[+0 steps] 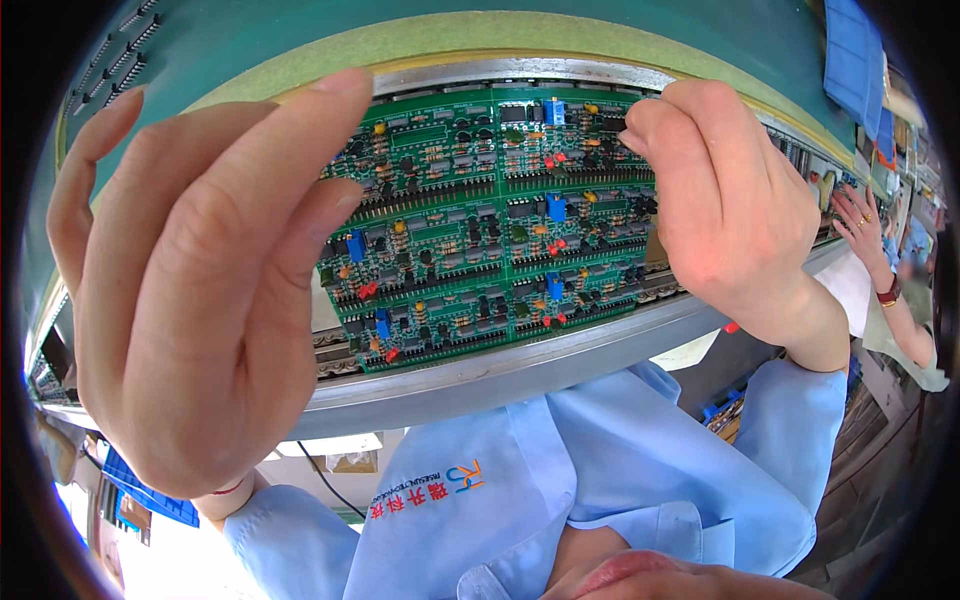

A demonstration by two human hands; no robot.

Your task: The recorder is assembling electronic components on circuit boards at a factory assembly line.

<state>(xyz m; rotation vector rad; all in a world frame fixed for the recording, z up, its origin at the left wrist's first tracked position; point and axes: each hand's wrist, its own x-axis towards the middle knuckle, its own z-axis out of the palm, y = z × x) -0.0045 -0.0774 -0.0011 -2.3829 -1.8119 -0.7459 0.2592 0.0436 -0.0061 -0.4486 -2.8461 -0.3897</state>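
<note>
A green circuit board panel [440, 275] sits on the metal track in front of me, filled with black chips, blue box-shaped parts, red and yellow parts and striped resistors. My left hand [200, 260] hovers over the panel's left side, its thumb and forefinger apart with nothing visible between them. At the panel's upper right corner, my right hand [725, 190] has its thumb and fingers pinched together beside a dark chip [610, 123]. Whatever lies between those fingertips is hidden. Several loose black chips [125, 65] lie in rows on the green mat at the far left.
Metal rails [470, 378] run along the near and far sides of the panel. Behind the far rail is a yellowish strip [470, 38] bordering the green mat [250, 35]. Blue bins [853, 60] stand at the far right. Another person's hand [858, 222] reaches toward the line there.
</note>
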